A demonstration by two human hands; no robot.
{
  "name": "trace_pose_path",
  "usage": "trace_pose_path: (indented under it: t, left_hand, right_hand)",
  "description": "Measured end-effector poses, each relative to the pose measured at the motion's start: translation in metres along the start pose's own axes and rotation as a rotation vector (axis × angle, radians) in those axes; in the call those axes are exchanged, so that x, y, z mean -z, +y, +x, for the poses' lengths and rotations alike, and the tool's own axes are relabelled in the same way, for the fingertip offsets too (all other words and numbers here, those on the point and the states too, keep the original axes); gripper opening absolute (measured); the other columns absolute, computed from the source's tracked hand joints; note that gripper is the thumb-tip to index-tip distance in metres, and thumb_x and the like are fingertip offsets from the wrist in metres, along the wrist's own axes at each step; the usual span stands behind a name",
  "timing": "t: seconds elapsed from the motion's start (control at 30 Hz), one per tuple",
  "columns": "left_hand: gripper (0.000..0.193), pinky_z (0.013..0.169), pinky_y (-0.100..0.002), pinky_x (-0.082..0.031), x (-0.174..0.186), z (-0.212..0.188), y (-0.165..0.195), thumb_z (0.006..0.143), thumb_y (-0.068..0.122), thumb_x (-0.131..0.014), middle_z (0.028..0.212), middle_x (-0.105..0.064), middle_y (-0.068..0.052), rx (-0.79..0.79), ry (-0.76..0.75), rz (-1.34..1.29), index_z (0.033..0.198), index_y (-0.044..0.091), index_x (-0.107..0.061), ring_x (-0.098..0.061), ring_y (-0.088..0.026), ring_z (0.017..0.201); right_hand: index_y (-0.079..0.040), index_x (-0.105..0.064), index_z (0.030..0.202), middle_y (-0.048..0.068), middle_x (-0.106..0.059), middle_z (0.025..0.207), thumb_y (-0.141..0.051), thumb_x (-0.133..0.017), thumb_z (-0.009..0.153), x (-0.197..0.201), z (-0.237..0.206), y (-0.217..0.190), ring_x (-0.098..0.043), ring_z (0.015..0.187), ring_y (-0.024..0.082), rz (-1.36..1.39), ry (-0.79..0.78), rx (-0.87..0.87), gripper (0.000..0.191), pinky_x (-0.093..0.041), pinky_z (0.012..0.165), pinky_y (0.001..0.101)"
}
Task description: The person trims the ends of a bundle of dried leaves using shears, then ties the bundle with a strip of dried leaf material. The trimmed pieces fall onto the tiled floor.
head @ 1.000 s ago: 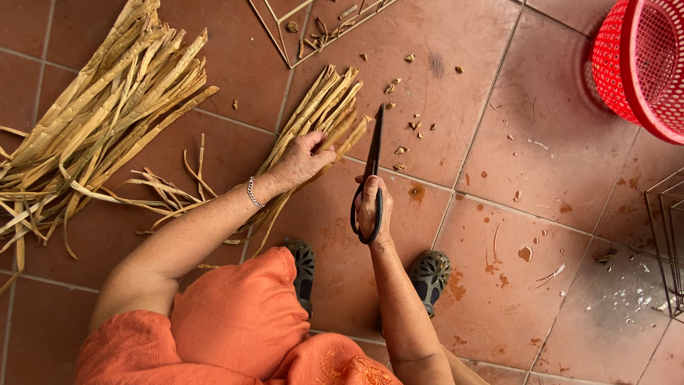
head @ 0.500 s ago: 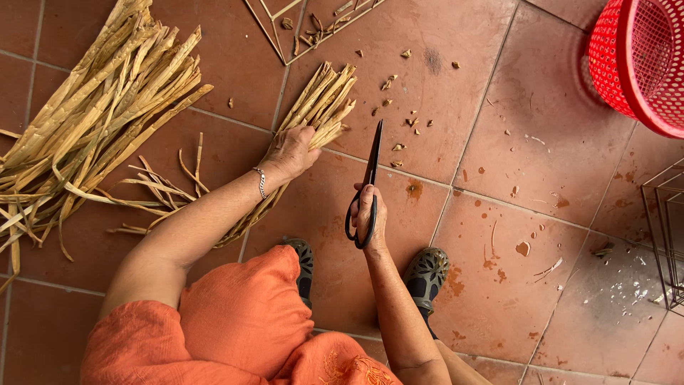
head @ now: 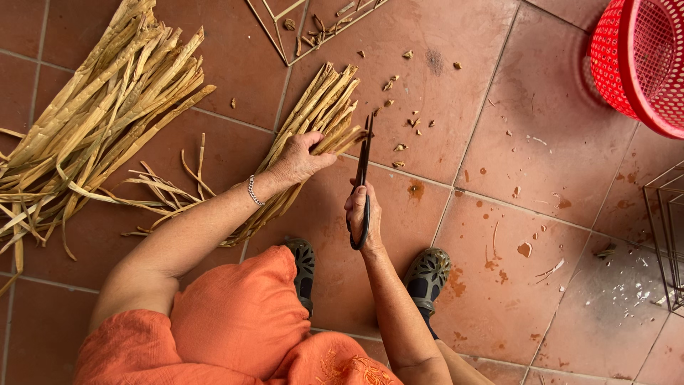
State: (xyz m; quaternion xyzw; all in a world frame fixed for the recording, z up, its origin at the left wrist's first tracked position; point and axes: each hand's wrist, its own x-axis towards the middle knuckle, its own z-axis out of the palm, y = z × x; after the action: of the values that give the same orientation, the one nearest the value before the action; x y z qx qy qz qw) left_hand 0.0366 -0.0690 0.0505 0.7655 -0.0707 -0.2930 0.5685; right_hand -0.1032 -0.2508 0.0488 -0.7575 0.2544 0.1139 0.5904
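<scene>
Your right hand (head: 362,214) is closed through the handles of black scissors (head: 364,178), blades nearly shut. Just left of that grip, your left hand (head: 303,157) clasps the small bundle of dried strips (head: 317,114); its thumb sits close to the blades, so a nick is likely. Beyond the tips: bare tile (head: 499,107), red basket (head: 641,64) well apart.

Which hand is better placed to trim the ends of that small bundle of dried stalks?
Probably the right hand: it holds the black scissors, whose blades point at the stalk ends beside it. The left hand is busy pressing the small bundle against the tiled floor.
</scene>
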Motion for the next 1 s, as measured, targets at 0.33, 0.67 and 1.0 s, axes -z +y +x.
trace_pose_path:
  t: [0.33,0.67,1.0]
  left_hand:
    - [0.029,0.064,-0.026,-0.054,-0.004,0.004,-0.010,0.089,0.029,-0.073,0.078,-0.064,0.003,-0.007,-0.035,-0.062,0.107,0.006,-0.072,-0.060,-0.005,0.071]
    - [0.019,0.046,-0.029,-0.056,0.017,0.024,-0.027,0.096,0.028,-0.061,0.078,-0.056,-0.003,0.027,0.211,0.038,0.097,0.011,-0.053,-0.057,-0.012,0.062]
    - [0.035,0.056,-0.038,-0.054,-0.007,0.043,-0.015,0.072,0.017,-0.088,0.072,-0.061,-0.010,-0.289,0.268,0.790,0.079,0.010,-0.055,-0.062,-0.021,0.070]
  right_hand:
    - [-0.003,-0.067,0.115,-0.003,-0.050,0.058,-0.059,-0.036,0.106,0.008,-0.001,-0.012,-0.052,0.053,0.007,-0.190,0.052,0.104,0.064,-0.043,0.051,0.0262]
    - [-0.001,-0.063,0.114,-0.004,-0.044,0.057,-0.059,-0.037,0.105,0.010,-0.002,-0.008,-0.040,0.044,0.006,0.107,0.068,0.002,0.064,-0.034,0.040,0.0244]
    - [-0.001,-0.065,0.116,-0.002,-0.048,0.056,-0.065,-0.036,0.102,0.003,-0.009,-0.010,-0.044,0.045,0.007,-0.012,0.044,-0.074,0.071,-0.038,0.041,0.0257]
